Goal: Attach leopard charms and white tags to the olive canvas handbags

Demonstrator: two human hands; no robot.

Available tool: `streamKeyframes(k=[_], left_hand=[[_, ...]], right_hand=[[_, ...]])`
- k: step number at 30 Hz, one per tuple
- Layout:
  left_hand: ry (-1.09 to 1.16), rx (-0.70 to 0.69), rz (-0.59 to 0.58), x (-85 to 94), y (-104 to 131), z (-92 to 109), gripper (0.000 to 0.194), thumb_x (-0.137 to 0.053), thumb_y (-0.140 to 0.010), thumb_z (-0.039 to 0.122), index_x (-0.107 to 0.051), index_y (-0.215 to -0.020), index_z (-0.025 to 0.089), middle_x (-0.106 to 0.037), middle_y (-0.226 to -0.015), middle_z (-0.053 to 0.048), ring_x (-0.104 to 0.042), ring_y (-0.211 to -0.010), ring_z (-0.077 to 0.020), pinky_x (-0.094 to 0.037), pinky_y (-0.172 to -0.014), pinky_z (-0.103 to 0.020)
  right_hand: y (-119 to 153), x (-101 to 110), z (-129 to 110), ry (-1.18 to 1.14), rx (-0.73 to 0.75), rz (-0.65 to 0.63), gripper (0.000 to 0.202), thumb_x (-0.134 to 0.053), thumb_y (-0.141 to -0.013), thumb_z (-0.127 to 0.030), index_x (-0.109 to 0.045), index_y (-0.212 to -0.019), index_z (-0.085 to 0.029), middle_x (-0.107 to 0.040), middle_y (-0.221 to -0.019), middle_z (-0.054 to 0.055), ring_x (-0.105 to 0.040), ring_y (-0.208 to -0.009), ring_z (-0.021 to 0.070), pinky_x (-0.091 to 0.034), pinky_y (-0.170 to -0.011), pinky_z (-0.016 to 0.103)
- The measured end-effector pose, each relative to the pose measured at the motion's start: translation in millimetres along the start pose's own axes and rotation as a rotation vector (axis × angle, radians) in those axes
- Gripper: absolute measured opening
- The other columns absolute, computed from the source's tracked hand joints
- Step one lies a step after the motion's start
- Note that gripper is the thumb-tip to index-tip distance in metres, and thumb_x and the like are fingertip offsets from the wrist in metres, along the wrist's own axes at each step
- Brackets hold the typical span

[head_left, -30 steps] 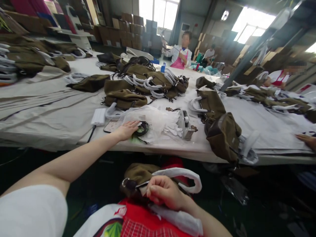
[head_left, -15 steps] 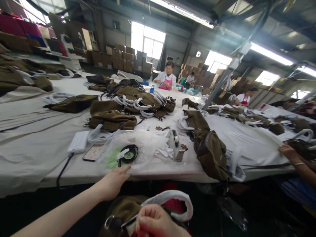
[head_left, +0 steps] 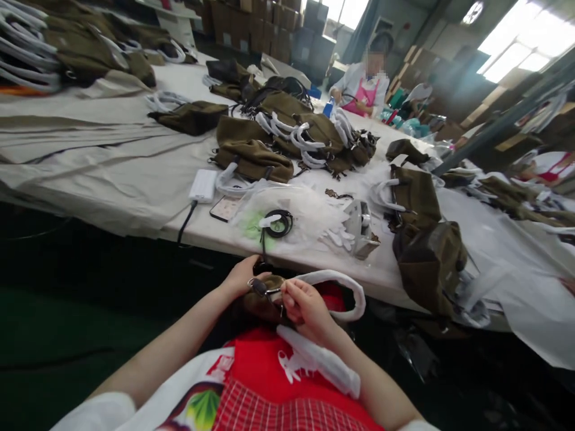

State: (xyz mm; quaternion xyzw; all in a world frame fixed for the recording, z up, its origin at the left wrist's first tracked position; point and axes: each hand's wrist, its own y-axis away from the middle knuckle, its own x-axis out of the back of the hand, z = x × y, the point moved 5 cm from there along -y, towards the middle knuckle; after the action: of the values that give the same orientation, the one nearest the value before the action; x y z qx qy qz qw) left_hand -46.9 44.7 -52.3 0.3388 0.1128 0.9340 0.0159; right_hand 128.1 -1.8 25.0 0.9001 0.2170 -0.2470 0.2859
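Note:
An olive bag [head_left: 265, 304] with white-wrapped handles rests at my lap, just below the table's front edge. My left hand [head_left: 242, 276] is at the bag's far left side, its fingers partly hidden; a dark strap end is beside it. With thumb and fingers pinched, my right hand [head_left: 303, 302] grips the bag's zipper end, near a metal ring. One wrapped handle [head_left: 359, 299] loops out to the right, and another lies across my red apron [head_left: 256, 365]. A coiled black cord [head_left: 278, 223] sits on clear plastic on the table, beyond my hands.
On the white table [head_left: 179, 203] are a white power box [head_left: 203, 185], a phone [head_left: 224, 208], a metal tape dispenser [head_left: 362, 230] and piled olive bags [head_left: 256, 158]. More bags [head_left: 429, 266] stand at the right edge. A person in a pink apron [head_left: 366, 96] sits across.
The view has tilted down and shifted left. My left hand has moved from the table edge by the plastic down to the bag. My right hand stays pinched at the bag.

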Motion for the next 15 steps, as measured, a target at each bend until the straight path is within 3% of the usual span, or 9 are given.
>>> streamKeyframes(k=[3, 6, 11, 15], left_hand=[[0.061, -0.032, -0.016, 0.6, -6, -1, 0.039, -0.060, -0.076, 0.046, -0.070, -0.099, 0.017, -0.076, -0.100, -0.009, -0.069, -0.093, -0.0275, -0.053, -0.082, -0.034], [0.074, -0.070, 0.010, 17.4, 0, 9, 0.035, -0.051, -0.082, 0.046, -0.071, -0.086, 0.018, -0.076, -0.085, -0.007, -0.069, -0.082, -0.0256, -0.052, -0.074, -0.032], [0.022, -0.200, 0.125, 65.8, 26, 46, 0.034, -0.046, -0.089, 0.042, -0.071, -0.092, 0.020, -0.075, -0.085, -0.004, -0.068, -0.079, -0.0215, -0.049, -0.072, -0.028], [-0.123, -0.228, 0.171, 85.5, 43, 67, 0.035, -0.041, -0.092, 0.033, -0.068, -0.106, 0.018, -0.076, -0.095, -0.008, -0.070, -0.087, -0.0232, -0.051, -0.076, -0.029]], right_hand=[[-11, -1, -6, 0.088, 0.070, 0.068, 0.036, -0.074, -0.075, -0.048, -0.062, -0.082, -0.015, -0.046, -0.053, -0.008, -0.020, -0.038, 0.0016, -0.010, -0.036, 0.019], [-26, 1, -17, 0.281, 0.177, 0.141, 0.036, -0.071, -0.076, -0.050, -0.064, -0.080, -0.014, -0.050, -0.053, -0.006, -0.028, -0.039, 0.0029, -0.017, -0.039, 0.019], [-56, -3, -20, 0.483, 0.232, 0.162, 0.030, -0.066, -0.078, -0.045, -0.066, -0.078, -0.014, -0.055, -0.053, -0.005, -0.039, -0.044, 0.0061, -0.027, -0.045, 0.020], [-65, -16, -14, 0.628, 0.301, 0.149, 0.025, -0.062, -0.082, -0.040, -0.066, -0.079, -0.016, -0.059, -0.056, -0.003, -0.043, -0.046, 0.0078, -0.031, -0.048, 0.021]])
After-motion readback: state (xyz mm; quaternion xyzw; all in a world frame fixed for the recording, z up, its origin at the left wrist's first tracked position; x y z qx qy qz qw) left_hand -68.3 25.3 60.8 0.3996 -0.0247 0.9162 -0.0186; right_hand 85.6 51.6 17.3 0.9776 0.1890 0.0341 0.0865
